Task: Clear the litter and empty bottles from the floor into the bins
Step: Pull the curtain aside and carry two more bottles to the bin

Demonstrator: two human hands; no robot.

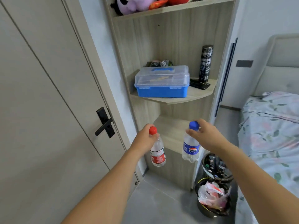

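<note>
My left hand (145,137) grips the neck of a clear empty bottle with a red cap and red label (157,155), which hangs in the air in front of the shelf unit. My right hand (204,135) pinches the neck of a clear empty bottle with a blue cap and blue label (190,149), held at about the same height. Below and to the right, two bins stand on the floor: a far bin (204,160) holding dark bottles, and a near black bin (200,206) with a bag of crumpled litter in it.
A wooden corner shelf unit (171,101) carries a blue plastic case (161,84), a dark flask (205,63) and a phone. A closed door with a black handle (105,122) is on the left. A bed with floral bedding (271,135) is on the right. Grey floor (153,202) lies below.
</note>
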